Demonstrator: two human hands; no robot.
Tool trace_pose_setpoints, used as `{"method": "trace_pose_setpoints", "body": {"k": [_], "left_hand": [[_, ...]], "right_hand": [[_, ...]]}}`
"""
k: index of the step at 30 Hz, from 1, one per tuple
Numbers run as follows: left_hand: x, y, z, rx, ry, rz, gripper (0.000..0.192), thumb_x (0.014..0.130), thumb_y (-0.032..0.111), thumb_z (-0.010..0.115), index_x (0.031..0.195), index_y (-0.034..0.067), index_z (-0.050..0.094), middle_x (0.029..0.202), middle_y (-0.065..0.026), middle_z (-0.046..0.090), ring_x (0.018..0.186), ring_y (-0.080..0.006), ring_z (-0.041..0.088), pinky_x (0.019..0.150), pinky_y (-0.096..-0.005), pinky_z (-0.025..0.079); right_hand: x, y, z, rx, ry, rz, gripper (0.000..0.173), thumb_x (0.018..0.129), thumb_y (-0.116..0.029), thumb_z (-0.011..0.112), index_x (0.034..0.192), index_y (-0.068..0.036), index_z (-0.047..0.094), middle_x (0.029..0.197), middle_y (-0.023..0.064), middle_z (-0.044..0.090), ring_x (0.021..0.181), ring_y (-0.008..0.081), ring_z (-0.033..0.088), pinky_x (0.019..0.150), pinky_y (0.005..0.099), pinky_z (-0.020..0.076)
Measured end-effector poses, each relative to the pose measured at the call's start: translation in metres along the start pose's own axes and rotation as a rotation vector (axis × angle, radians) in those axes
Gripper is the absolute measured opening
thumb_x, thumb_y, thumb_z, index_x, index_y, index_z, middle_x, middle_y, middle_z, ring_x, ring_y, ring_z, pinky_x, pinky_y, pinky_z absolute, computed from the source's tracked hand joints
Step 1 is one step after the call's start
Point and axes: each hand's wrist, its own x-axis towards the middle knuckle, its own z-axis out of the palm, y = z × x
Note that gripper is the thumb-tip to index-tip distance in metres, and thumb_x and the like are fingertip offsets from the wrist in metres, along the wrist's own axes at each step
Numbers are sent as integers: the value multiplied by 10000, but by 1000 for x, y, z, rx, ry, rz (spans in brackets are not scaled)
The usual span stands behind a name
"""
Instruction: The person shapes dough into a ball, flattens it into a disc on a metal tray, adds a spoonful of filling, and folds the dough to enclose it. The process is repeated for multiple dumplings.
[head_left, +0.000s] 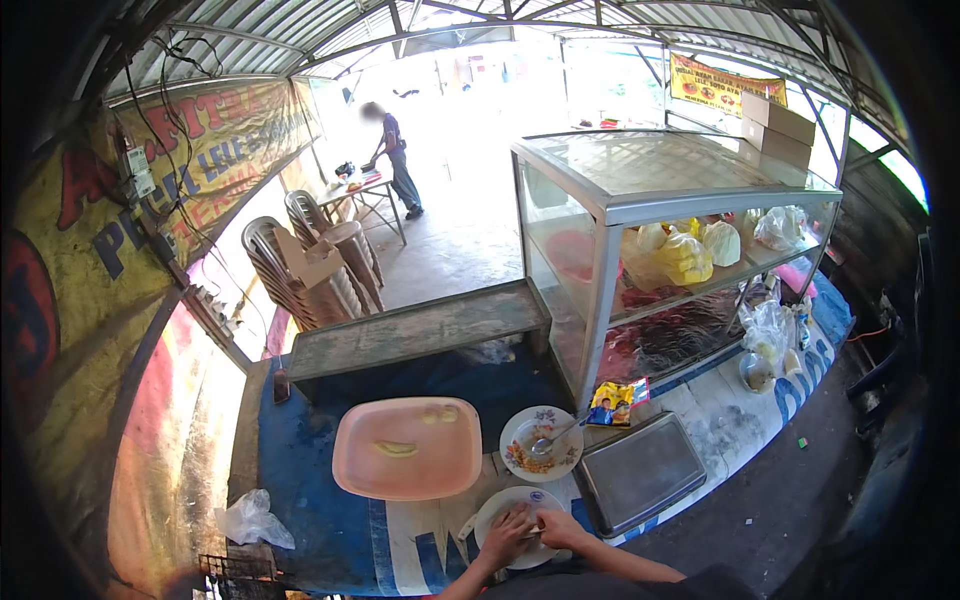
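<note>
Over a white plate (486, 517) at the table's near edge, both hands work close together. My left hand (510, 531) lies with its fingers extended across the plate; whatever is under them is hidden. My right hand (559, 529) is curled around a thin pale object (535, 531), mostly covered by the fingers. A white handle-like piece (466, 527) sticks out at the plate's left side. Just beyond stands a flower-patterned plate (529, 416) with orange-brown food remains and a metal spoon (543, 445). To the left, a pink plastic tub (409, 487) holds a pale green piece (395, 448) in liquid.
A dark rectangular tray (643, 472) and a yellow-blue packet (616, 405) lie to the right. A glass display case (559, 285) with bagged goods rises behind them. Left are a plastic bag (255, 517) and stacked chairs (319, 277). A person (394, 154) stands at a far table.
</note>
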Motion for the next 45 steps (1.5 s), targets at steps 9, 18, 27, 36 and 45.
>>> {"method": "trace_pose_setpoints", "body": {"k": [9, 18, 27, 36, 45], "left_hand": [[2, 5, 2, -97, 151, -23, 514, 862, 159, 773, 1369, 112, 701, 1588, -141, 579, 1563, -336, 449, 1270, -504, 362], [-1, 7, -6, -58, 70, -12, 619, 827, 180, 811, 1433, 156, 692, 1612, -134, 564, 1574, -340, 433, 1266, -522, 349], [1, 2, -5, -59, 26, -20, 632, 864, 233, 801, 1476, 160, 662, 1622, -123, 552, 1590, -319, 409, 1291, -510, 328], [1, 1, 0, -116, 60, -31, 660, 862, 144, 761, 1501, 74, 613, 1644, -137, 533, 1613, -321, 376, 1306, -521, 308], [-2, 1, 1, -31, 16, 13, 624, 910, 115, 709, 1525, 93, 603, 1686, -133, 487, 1631, -314, 345, 1317, -508, 271]], "right_hand": [[-7, 8, 23, -240, 95, -173, 282, 1007, -206, 597, 949, 47, 708, 970, 292, 752, 975, 495, 721, 901, 585, 556], [12, 17, 17, -164, -196, 41, 377, 985, -313, 614, 1171, -36, 789, 1095, 249, 788, 1028, 444, 750, 949, 539, 577], [18, 35, 3, 16, -345, 94, 402, 927, -342, 665, 1098, -2, 797, 1023, 266, 782, 985, 429, 758, 902, 507, 582], [6, 14, 30, -288, -39, -91, 351, 939, -259, 657, 1125, 38, 687, 1152, 276, 754, 1087, 469, 718, 984, 570, 558], [8, 12, 16, -286, -229, -8, 313, 992, -304, 647, 1065, -21, 760, 1111, 251, 779, 993, 459, 749, 909, 559, 597]]}}
